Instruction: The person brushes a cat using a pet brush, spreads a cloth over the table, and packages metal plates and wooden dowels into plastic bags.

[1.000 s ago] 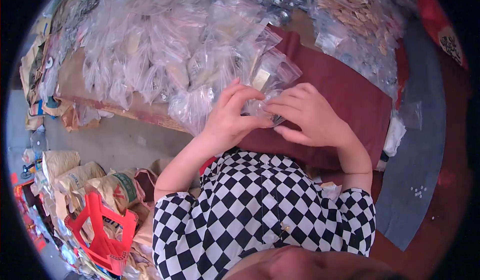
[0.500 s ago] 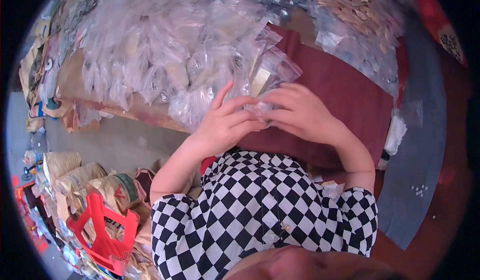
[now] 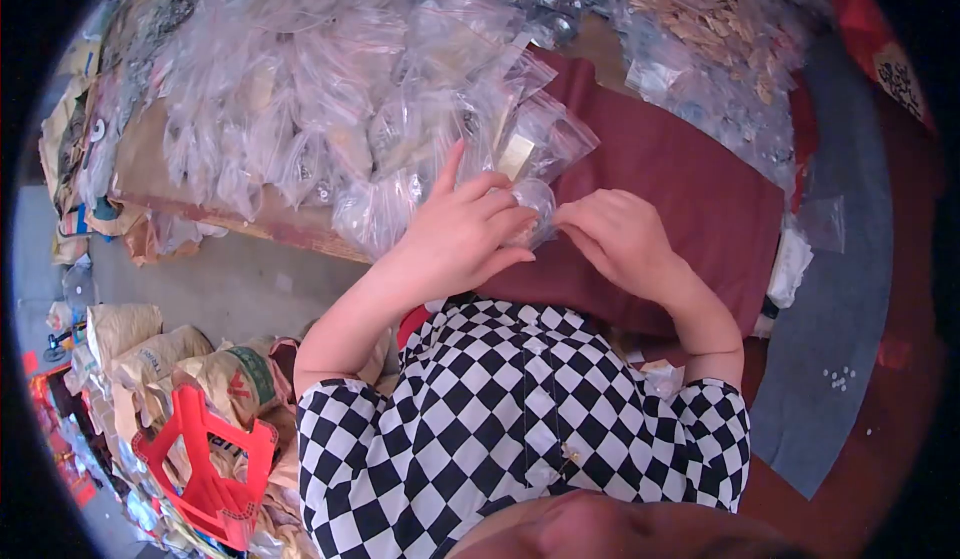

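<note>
A small clear plastic zip bag (image 3: 538,199) lies between my hands at the near edge of the pile. My left hand (image 3: 465,224) is at its left side, index finger raised, the other fingers curled over the bag and the thumb below it. My right hand (image 3: 622,237) has its fingertips pinched together at the bag's right edge. What the bag contains is hard to make out. Just beyond it, a pale yellowish block-like piece (image 3: 517,157) shows among other clear bags.
Many filled clear bags (image 3: 310,89) cover the table's left and far side. Dark red cloth (image 3: 690,179) spreads at the right, with brown pieces (image 3: 710,9) heaped beyond. A red plastic stool (image 3: 205,469) and paper sacks (image 3: 165,354) stand at lower left.
My right hand has shifted slightly right and its fingers have drawn together. My left hand has turned a little, its thumb now stretched below the bag. More of the bag shows between them.
</note>
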`<state>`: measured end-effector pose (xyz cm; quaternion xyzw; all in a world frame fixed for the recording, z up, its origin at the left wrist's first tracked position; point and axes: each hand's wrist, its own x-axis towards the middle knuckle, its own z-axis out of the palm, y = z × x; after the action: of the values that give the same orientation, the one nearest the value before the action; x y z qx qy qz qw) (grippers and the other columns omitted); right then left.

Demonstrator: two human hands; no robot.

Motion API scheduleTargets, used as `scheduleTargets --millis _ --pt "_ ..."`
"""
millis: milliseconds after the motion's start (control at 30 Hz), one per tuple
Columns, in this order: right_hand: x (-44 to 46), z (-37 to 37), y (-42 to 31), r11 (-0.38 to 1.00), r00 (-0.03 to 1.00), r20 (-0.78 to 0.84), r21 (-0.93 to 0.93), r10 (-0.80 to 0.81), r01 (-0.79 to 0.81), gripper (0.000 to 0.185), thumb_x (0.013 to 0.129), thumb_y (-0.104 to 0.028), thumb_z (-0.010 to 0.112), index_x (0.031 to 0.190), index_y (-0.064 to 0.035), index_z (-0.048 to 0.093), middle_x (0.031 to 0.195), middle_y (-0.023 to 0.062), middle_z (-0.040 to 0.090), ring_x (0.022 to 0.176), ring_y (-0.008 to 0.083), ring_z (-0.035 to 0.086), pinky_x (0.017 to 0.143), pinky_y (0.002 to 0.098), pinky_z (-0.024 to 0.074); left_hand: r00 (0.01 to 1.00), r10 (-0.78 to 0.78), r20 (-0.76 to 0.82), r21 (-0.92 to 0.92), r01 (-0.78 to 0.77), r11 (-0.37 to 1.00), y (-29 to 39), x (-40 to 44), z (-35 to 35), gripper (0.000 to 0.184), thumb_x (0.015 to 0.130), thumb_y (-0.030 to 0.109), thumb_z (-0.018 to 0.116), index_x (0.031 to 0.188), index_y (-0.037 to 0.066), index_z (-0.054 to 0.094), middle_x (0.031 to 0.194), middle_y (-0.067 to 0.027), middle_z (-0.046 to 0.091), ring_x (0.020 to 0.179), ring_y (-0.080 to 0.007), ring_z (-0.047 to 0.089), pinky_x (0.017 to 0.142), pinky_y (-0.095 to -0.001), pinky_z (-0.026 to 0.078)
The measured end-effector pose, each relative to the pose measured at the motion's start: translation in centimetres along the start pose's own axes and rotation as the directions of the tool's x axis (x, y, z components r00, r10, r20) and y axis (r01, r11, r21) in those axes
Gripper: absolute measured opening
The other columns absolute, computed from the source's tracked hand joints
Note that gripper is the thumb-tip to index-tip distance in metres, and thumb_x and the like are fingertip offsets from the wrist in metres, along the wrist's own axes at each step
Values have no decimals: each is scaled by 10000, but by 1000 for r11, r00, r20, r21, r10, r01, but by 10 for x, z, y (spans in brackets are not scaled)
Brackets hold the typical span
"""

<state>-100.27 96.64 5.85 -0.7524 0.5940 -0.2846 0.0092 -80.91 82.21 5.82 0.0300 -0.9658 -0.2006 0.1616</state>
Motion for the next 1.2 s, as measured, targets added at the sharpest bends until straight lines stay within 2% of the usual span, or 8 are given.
scheduleTargets --millis 200,267,467,800,867,1000,1067,1200 --pt "-11 7 6 982 997 80 191 -16 1 256 735 -96 710 965 -85 598 825 77 612 779 266 610 660 377 473 990 -37 137 127 20 992 -4 1 7 305 816 391 675 991 146 724 895 -28 577 1029 -217 544 1112 -623 207" --pt "-7 4 -1 895 953 79 330 292 -301 224 736 -108 742 917 -59 619 822 75 633 771 283 614 700 368 487 994 -14 108 126 0 992 -6 1 5 306 816 400 669 987 154 730 849 -28 545 982 -220 539 1100 -620 225" --pt "8 5 -9 963 964 -62 94 258 -252 207 748 -152 747 896 -64 632 818 54 640 779 247 611 704 360 478 997 -12 77 125 3 992 2 6 5 277 806 390 686 935 150 737 820 -17 525 955 -215 538 1093 -622 227" --pt "-1 15 1 976 985 -113 192 127 -104 95 728 -85 735 753 -60 647 744 46 618 677 241 575 626 346 444 996 -5 -85 73 11 997 -4 3 11 238 744 299 752 911 133 716 879 -13 566 1011 -218 551 1088 -649 218" --pt "-2 14 1 966 985 -85 224 148 -126 78 729 -55 725 754 -51 651 744 54 618 680 244 576 617 336 447 955 -134 -264 -253 66 965 -4 8 14 312 726 275 768 993 135 689 980 -24 575 1070 -237 543 1093 -607 244" --pt "-6 14 2 961 989 -88 260 120 -93 74 750 -35 706 805 -49 659 773 73 624 699 255 583 628 345 457 967 -138 -213 -199 96 975 0 20 12 372 734 261 764 1071 141 665 1074 -29 572 1107 -258 530 1086 -558 282" --pt "-8 10 -4 952 986 -30 268 162 -148 117 809 -44 641 925 -53 634 849 108 615 775 295 583 691 393 475 997 -40 -71 -176 27 984 -4 19 18 326 728 236 765 1026 131 685 1059 -20 592 1130 -252 522 1073 -528 306" --pt "-9 5 -12 937 977 -44 296 208 -186 175 815 -10 621 981 -50 588 852 117 605 771 309 581 683 402 473 998 -38 -56 -240 23 970 -8 20 24 257 726 229 762 954 123 706 1017 -11 616 1112 -243 533 1066 -512 320"
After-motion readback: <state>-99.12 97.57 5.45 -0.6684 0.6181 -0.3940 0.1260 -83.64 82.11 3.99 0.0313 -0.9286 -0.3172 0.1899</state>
